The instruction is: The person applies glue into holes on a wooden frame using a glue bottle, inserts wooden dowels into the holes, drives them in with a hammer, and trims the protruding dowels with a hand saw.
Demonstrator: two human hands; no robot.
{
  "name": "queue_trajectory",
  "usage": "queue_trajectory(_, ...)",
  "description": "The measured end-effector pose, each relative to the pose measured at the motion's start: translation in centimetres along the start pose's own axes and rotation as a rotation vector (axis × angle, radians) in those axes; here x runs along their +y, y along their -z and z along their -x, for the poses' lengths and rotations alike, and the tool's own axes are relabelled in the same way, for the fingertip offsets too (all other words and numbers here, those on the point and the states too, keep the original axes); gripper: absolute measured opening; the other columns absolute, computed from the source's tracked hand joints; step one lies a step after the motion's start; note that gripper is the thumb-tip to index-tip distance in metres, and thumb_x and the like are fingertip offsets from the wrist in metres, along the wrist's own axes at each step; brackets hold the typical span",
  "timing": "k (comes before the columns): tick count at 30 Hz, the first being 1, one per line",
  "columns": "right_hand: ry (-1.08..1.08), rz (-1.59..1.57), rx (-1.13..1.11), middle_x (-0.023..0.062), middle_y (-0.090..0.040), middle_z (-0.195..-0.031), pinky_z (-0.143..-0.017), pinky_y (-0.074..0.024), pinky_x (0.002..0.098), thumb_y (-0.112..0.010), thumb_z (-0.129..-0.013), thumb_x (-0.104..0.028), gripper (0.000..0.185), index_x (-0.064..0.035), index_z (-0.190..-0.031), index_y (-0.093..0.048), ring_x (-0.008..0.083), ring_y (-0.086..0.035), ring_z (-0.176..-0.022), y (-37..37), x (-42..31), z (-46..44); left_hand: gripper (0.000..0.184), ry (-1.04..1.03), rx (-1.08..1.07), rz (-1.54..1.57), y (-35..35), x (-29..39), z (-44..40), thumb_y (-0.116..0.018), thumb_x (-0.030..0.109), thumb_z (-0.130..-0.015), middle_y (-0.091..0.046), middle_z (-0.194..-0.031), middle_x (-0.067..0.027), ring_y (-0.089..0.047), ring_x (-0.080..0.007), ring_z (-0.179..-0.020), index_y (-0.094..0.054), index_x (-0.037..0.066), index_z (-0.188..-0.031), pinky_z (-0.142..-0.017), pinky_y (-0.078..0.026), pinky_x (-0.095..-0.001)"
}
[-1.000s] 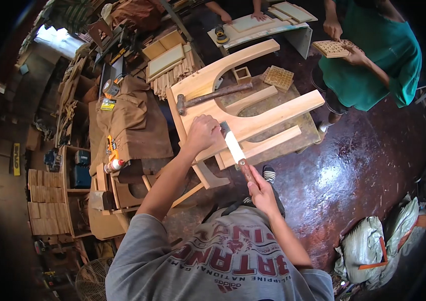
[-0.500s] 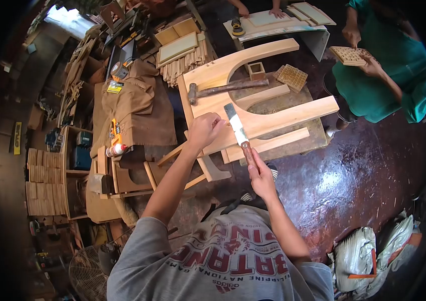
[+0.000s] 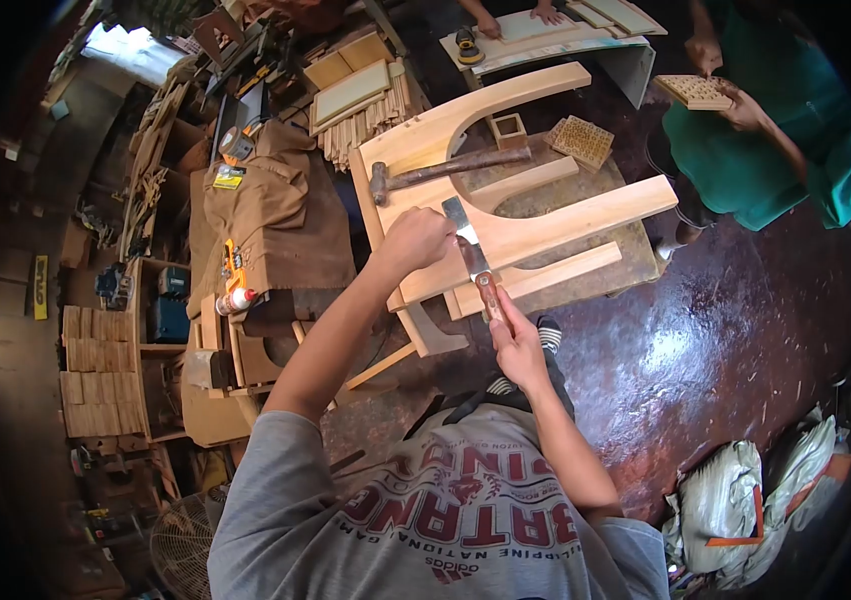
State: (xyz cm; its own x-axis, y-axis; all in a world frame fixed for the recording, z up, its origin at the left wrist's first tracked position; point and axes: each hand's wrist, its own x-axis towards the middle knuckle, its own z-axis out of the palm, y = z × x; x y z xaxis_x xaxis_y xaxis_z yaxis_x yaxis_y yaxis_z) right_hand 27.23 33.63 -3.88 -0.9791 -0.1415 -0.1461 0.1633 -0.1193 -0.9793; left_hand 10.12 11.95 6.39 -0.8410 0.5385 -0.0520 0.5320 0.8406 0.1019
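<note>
My right hand (image 3: 518, 350) is wrapped round the brown handle of a flat-bladed putty knife (image 3: 475, 258), its blade pointing up and away. Close beside the blade, my left hand (image 3: 423, 240) has its fingers curled together; whatever they pinch is too small to make out. Both hands are over a pale wooden frame (image 3: 545, 232) with long prongs and curved cut-outs. A hammer (image 3: 435, 174) with a dark wooden handle lies across the frame, beyond my left hand.
A small square wooden box (image 3: 507, 130) and a perforated block (image 3: 582, 142) lie behind the frame. A co-worker in green (image 3: 760, 130) stands at the right. Cloth (image 3: 275, 225) with a glue bottle (image 3: 236, 300) is at the left; sacks (image 3: 720, 495) lie lower right.
My left hand has come from beside the blade's left to right against it, after drawing away earlier. The putty knife has shifted slightly. The camera view has also moved.
</note>
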Motion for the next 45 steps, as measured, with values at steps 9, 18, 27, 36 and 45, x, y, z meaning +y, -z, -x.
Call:
queue_trajectory(9,-0.117,-0.125,-0.024,-0.0051,-0.051,-0.078,-0.051,-0.0348,0.0232,-0.056,-0.106,-0.007,0.061,-0.0128,-0.165,-0.041,0.0047,-0.043,-0.061,0.2,-1.3,1.4,0.019,-0.143,-0.094,-0.135,0.1,-0.3,-1.1,-0.070,0.020,-0.086,-0.074,-0.082,-0.0180,-0.073,-0.0379,-0.080,-0.075,0.002,-0.082,-0.076,-0.059,-0.0491)
queue_trajectory(18,-0.128,-0.043,-0.013,0.0114,-0.070,-0.132,-0.098,-0.0492,0.0268,-0.056,-0.103,-0.005,0.058,-0.0026,-0.160,-0.046,0.0138,-0.065,-0.109,1.2,-2.1,2.8,0.018,-0.197,-0.029,-0.055,-0.3,-0.6,-0.4,-0.067,0.020,-0.088,-0.072,-0.083,-0.0143,-0.071,-0.0369,-0.078,-0.071,0.004,-0.081,-0.073,-0.058,-0.0477)
queue_trajectory(27,0.054,-0.019,0.013,-0.0051,-0.052,-0.080,-0.056,-0.0390,0.0235,-0.055,-0.105,-0.004,0.061,-0.0120,-0.164,-0.044,0.0054,-0.045,-0.064,0.2,0.6,1.1,0.012,-0.186,0.065,-0.085,-0.8,-0.4,0.1,-0.067,0.018,-0.088,-0.072,-0.082,-0.0121,-0.070,-0.0358,-0.077,-0.071,0.008,-0.084,-0.068,-0.057,-0.0484)
queue_trajectory(36,-0.102,-0.094,-0.035,0.0153,-0.066,-0.144,-0.103,-0.0466,0.0280,-0.057,-0.101,-0.002,0.059,-0.0027,-0.159,-0.047,0.0158,-0.063,-0.117,2.1,-2.4,2.8,0.010,-0.169,0.131,-0.031,-0.9,-0.1,0.5,-0.068,0.017,-0.085,-0.072,-0.079,-0.0091,-0.071,-0.0323,-0.075,-0.073,0.010,-0.081,-0.064,-0.057,-0.0459)
queue_trajectory(45,-0.325,-0.136,-0.119,0.0095,-0.069,-0.135,-0.098,-0.0473,0.0245,-0.056,-0.102,-0.003,0.058,-0.0033,-0.160,-0.046,0.0113,-0.062,-0.112,3.4,-4.1,3.7,0.009,-0.187,0.167,-0.010,-1.0,0.1,0.6,-0.067,0.016,-0.085,-0.073,-0.080,-0.0078,-0.071,-0.0305,-0.077,-0.074,0.010,-0.082,-0.064,-0.056,-0.0447)
